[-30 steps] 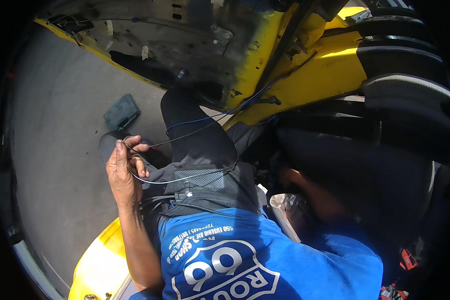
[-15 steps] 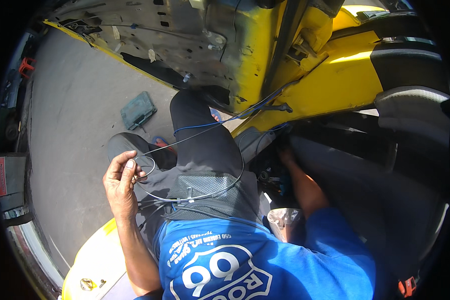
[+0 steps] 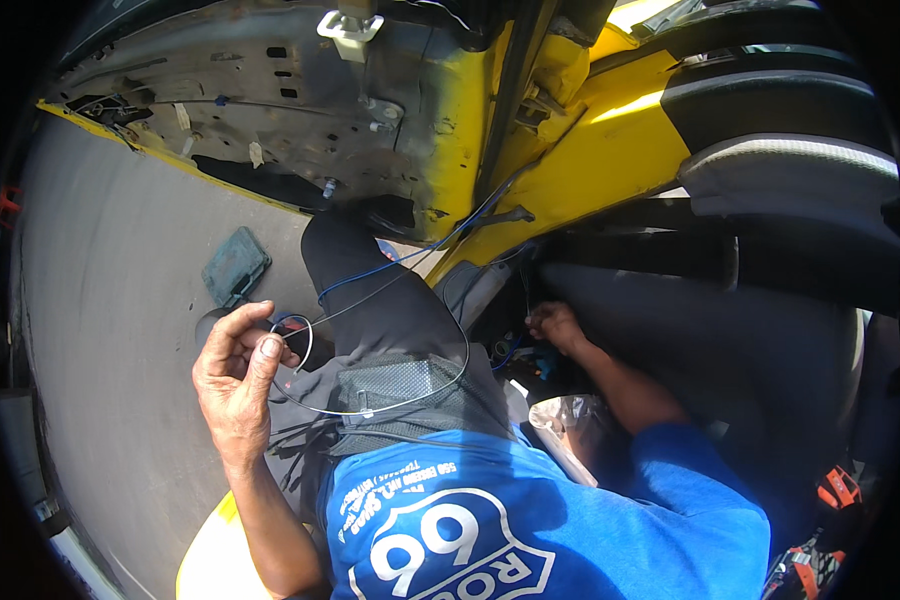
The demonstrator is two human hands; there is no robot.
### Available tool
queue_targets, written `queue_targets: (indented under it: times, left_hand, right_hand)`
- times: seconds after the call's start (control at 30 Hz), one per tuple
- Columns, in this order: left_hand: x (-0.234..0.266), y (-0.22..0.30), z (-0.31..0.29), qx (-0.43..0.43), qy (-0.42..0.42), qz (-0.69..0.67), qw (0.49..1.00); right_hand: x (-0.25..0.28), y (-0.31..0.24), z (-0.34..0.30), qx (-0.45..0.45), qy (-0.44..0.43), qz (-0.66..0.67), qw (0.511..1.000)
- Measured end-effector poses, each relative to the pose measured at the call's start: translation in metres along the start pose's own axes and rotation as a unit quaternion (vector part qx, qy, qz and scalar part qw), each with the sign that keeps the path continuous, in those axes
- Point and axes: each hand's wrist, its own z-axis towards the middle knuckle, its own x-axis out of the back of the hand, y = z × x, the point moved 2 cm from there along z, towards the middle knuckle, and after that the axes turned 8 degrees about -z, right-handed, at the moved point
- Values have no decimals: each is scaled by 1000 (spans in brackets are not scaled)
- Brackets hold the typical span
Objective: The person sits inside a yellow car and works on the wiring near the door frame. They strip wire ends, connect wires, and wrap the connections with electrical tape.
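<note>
My left hand (image 3: 238, 378) is raised at the left of my lap, thumb and fingers pinched on a thin wire (image 3: 407, 404). A small loop of it stands out beside the fingertips, and a long curve hangs across my lap and up toward the car's door opening. A blue wire (image 3: 375, 271) passes over my raised knee toward the yellow door frame. Farther right, inside the shaded car, my right hand (image 3: 558, 326) is closed at the fingertips. Whatever it grips is too thin and dark to make out.
The open door's bare metal inside (image 3: 260, 130) hangs ahead of me, next to the yellow body sill (image 3: 580, 160). A teal plastic case (image 3: 236, 266) lies on the ground. Near my right arm are a plastic bag (image 3: 570, 425) and a dark seat (image 3: 660, 320). An orange tool (image 3: 840, 487) lies at right.
My right hand has risen out of the shade, its fingers now showing. The left hand keeps its pinch on the wire. The whole view has shifted, so the surroundings sit farther left.
</note>
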Motion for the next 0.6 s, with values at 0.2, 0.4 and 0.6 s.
queue_targets:
  times: [0.2, 0.4, 0.6]
  left_hand:
    - [-56, 19, 35, 67, -74, -30, 995]
    - [-194, -64, 50, 188, -306, 106, 927]
    - [-257, -157, 50, 256, -371, 175, 876]
  right_hand:
    - [6, -51, -53, 198, 231, -313, 900]
    - [17, -102, -84, 296, 353, -241, 854]
    - [18, -105, -84, 335, 365, -127, 859]
